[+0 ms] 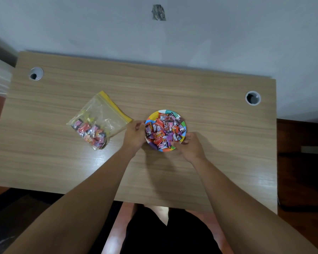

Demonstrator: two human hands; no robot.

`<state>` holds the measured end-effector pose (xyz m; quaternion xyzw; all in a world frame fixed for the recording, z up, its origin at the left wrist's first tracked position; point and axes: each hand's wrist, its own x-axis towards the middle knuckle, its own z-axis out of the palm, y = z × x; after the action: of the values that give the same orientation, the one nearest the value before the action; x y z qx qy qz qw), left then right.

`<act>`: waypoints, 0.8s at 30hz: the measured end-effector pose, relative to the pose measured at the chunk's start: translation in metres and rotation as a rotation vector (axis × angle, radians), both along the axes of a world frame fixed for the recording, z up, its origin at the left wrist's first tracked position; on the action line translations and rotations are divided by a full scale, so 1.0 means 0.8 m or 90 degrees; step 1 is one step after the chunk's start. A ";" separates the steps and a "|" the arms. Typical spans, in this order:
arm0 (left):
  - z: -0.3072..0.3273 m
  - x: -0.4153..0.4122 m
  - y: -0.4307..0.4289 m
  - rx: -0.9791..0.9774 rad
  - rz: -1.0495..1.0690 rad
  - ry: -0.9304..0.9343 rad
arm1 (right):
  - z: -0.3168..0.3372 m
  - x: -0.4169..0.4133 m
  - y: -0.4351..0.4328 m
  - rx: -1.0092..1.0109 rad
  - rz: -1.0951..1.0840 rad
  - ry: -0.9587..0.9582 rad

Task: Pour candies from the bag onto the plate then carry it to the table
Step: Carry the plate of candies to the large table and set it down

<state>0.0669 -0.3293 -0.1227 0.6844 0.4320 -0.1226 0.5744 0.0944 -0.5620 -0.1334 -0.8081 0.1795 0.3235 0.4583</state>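
Observation:
A colourful paper plate [153, 116] sits on the wooden desk [218, 129], heaped with wrapped candies [164, 130]. My left hand [135, 133] grips the plate's left rim, fingers curled at its edge. My right hand [188, 145] holds the plate's near right rim, thumb over the edge. To the left lies a clear zip bag [97, 121] with a yellow seal strip, flat on the desk, with several candies left in its lower corner. Neither hand touches the bag.
Two round cable holes [36, 73] [253, 98] sit at the desk's far corners. A grey wall stands behind the desk. Dark wood floor shows on the right, and my legs are below the near desk edge.

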 end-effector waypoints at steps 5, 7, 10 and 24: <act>0.009 -0.010 -0.009 -0.049 0.021 0.015 | 0.004 0.002 -0.007 0.016 0.029 0.007; 0.005 -0.013 -0.010 -0.053 0.017 0.029 | 0.008 0.003 -0.008 0.029 0.026 0.015; 0.012 -0.017 -0.013 -0.045 0.025 0.037 | 0.017 0.002 -0.005 0.043 0.006 0.032; 0.038 -0.059 -0.003 -0.063 0.033 0.018 | 0.044 -0.035 0.001 0.010 0.014 -0.021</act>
<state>0.0200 -0.3315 -0.0920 0.6417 0.4510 -0.1383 0.6048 0.0660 -0.5614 -0.0981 -0.8115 0.1606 0.3166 0.4642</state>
